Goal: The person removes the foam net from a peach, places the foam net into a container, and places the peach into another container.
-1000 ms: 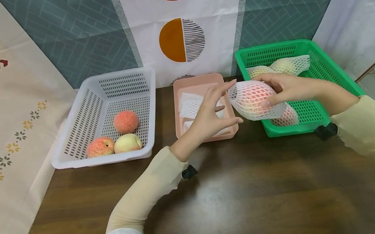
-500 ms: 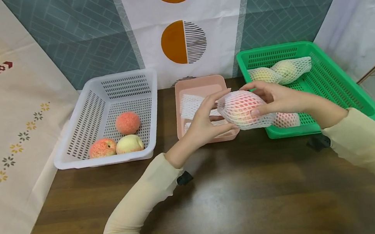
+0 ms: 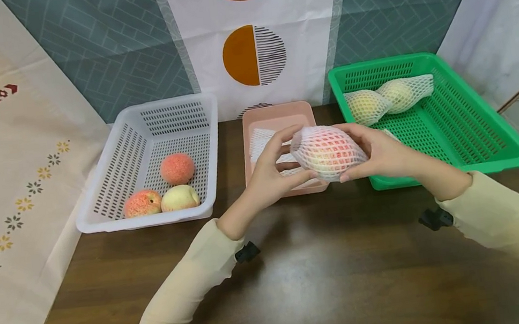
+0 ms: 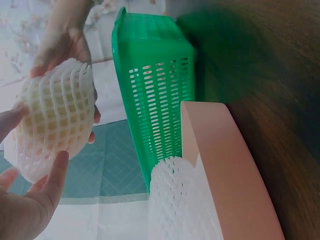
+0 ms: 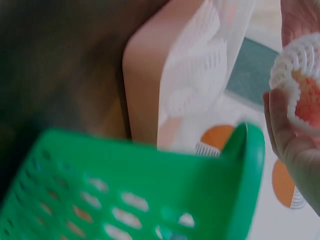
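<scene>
A red and yellow peach in a white foam net sleeve is held between both hands over the front right of the pink tray. My right hand grips its right end, thumb below and fingers behind. My left hand holds the left end of the sleeve between thumb and fingers. In the left wrist view the netted peach shows a yellow side. In the right wrist view red peach skin shows at an opening in the net. More white foam nets lie in the tray, partly hidden by my left hand.
A grey-white basket on the left holds bare peaches. On the right, a green basket holds yellow fruits in foam nets; another net is mostly hidden behind my right hand. Brown table lies in front.
The netted peach has moved left and slightly down from the green basket's edge with my right hand. My left hand has gone from reaching beside it to holding its left end.
</scene>
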Demonstrator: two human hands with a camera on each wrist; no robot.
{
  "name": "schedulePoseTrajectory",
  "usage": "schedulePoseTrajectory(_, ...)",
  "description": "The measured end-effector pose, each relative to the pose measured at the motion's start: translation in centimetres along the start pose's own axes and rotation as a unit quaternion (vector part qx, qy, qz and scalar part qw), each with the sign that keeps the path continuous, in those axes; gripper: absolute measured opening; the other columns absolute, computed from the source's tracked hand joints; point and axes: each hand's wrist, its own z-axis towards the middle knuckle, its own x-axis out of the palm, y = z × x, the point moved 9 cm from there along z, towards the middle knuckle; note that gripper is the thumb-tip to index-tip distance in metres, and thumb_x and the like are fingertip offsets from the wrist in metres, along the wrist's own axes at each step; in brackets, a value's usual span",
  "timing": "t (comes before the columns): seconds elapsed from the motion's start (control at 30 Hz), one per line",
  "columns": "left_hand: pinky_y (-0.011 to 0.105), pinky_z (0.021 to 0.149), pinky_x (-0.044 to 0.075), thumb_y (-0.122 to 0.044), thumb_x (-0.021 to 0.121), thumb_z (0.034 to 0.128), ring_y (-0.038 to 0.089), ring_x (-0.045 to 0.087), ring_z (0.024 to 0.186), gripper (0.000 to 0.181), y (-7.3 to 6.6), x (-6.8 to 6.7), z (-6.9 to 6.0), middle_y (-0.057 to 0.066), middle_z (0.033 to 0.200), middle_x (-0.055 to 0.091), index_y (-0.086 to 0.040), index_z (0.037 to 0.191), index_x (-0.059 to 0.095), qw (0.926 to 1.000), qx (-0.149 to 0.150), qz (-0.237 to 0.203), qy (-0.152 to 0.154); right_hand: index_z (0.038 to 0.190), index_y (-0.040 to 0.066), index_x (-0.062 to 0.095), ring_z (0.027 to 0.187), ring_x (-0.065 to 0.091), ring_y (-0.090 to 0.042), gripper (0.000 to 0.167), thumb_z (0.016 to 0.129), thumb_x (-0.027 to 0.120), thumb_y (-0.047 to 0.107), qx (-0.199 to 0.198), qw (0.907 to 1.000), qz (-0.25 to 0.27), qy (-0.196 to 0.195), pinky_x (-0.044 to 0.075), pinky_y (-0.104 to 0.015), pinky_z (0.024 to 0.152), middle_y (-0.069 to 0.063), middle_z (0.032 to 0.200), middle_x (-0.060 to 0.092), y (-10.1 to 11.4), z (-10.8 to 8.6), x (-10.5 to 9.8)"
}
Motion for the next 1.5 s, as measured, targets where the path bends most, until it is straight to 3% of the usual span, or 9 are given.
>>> schedulePoseTrajectory(0.2,0.029,0.091,0.053,-0.004,0.083,0.0694,0.021,0.047,0.119,0.073,-0.6,-0.5,-0.7,0.012,0.132,0.044,-0.003,0.133,0.048,0.9984,0.015,0.053,-0.016,0.141,-0.005,0.030,0.100,0.055,-0.010,0.077,0.077,0.073,-0.006,-0.014,0.9992,0.011,-0.036,0.055,-0.020,0.077,-0.004,0.124,0.047,-0.6,-0.8,0.8)
schedulePoseTrajectory(0.4,0.028,0.095,0.048,-0.010,0.088,0.0647,0.022,0.047,0.112,0.064,-2.2,-1.6,-1.6,0.013,0.118,0.051,-0.003,0.122,0.061,0.9864,0.075,0.142,-0.037,0.140,-0.004,0.030,0.099,0.054,-0.010,0.077,0.076,0.074,-0.005,-0.021,0.9979,0.019,-0.059,0.054,-0.018,0.077,-0.004,0.125,0.045,-1.3,-1.1,1.5)
schedulePoseTrajectory(0.57,0.036,0.080,0.048,-0.007,0.073,0.0791,0.022,0.053,0.098,0.035,-3.5,-2.1,-2.3,0.013,0.108,0.061,0.000,0.113,0.066,0.9772,0.128,0.166,-0.034,0.137,-0.005,0.032,0.100,0.053,-0.011,0.075,0.075,0.075,-0.004,-0.041,0.9974,0.045,-0.039,0.054,-0.019,0.078,-0.001,0.122,0.048,-1.8,-1.3,2.7)
schedulePoseTrajectory(0.67,0.034,0.073,0.051,-0.001,0.061,0.0855,0.020,0.057,0.087,0.021,-3.9,-2.3,-2.4,0.014,0.101,0.066,0.002,0.105,0.067,0.9758,0.143,0.163,-0.028,0.136,-0.005,0.034,0.102,0.053,-0.012,0.074,0.075,0.075,-0.005,-0.049,0.9963,0.066,-0.025,0.054,-0.020,0.079,0.000,0.121,0.049,-2.2,-1.3,3.4)
schedulePoseTrajectory(0.83,0.025,0.081,0.054,0.002,0.065,0.0851,0.019,0.063,0.088,0.011,-3.2,-2.3,-2.3,0.013,0.097,0.069,0.002,0.095,0.068,0.9843,0.112,0.137,0.003,0.134,-0.004,0.036,0.103,0.052,-0.012,0.071,0.076,0.076,-0.002,-0.055,0.9952,0.079,-0.015,0.054,-0.020,0.080,0.001,0.121,0.050,-2.8,-1.4,3.9)
schedulePoseTrajectory(1.0,0.026,0.089,0.053,0.003,0.070,0.0816,0.022,0.065,0.098,0.014,-2.3,-2.6,-2.5,0.016,0.106,0.069,0.002,0.095,0.071,0.9937,0.046,0.097,0.034,0.135,-0.005,0.036,0.104,0.053,-0.011,0.073,0.074,0.076,-0.003,-0.058,0.9946,0.085,-0.012,0.053,-0.020,0.082,0.002,0.122,0.050,-3.2,-1.2,4.2)
schedulePoseTrajectory(1.13,0.027,0.094,0.051,0.004,0.072,0.0784,0.026,0.063,0.107,0.028,-1.9,-2.5,-2.7,0.018,0.114,0.066,0.005,0.106,0.068,0.9934,0.012,0.095,0.063,0.135,-0.010,0.034,0.105,0.054,-0.010,0.074,0.074,0.076,-0.005,-0.069,0.9935,0.089,-0.016,0.052,-0.018,0.084,0.005,0.123,0.052,-3.3,-1.0,4.1)
schedulePoseTrajectory(1.3,0.034,0.099,0.048,0.005,0.077,0.0727,0.030,0.054,0.118,0.050,-1.4,-1.2,-2.9,0.021,0.125,0.058,0.007,0.120,0.059,0.9882,0.004,0.089,0.125,0.134,-0.014,0.035,0.102,0.055,-0.009,0.069,0.077,0.073,-0.006,-0.069,0.9930,0.091,-0.029,0.052,-0.018,0.081,0.007,0.121,0.055,-3.7,-1.2,3.9)
schedulePoseTrajectory(1.5,0.034,0.096,0.050,0.003,0.078,0.0721,0.031,0.053,0.120,0.062,-0.6,-0.6,-3.2,0.017,0.135,0.050,0.002,0.128,0.051,0.9862,-0.029,0.078,0.144,0.135,-0.012,0.037,0.100,0.055,-0.009,0.064,0.081,0.070,-0.003,-0.046,0.9945,0.089,-0.029,0.053,-0.019,0.080,0.007,0.119,0.055,-4.3,-1.2,4.5)
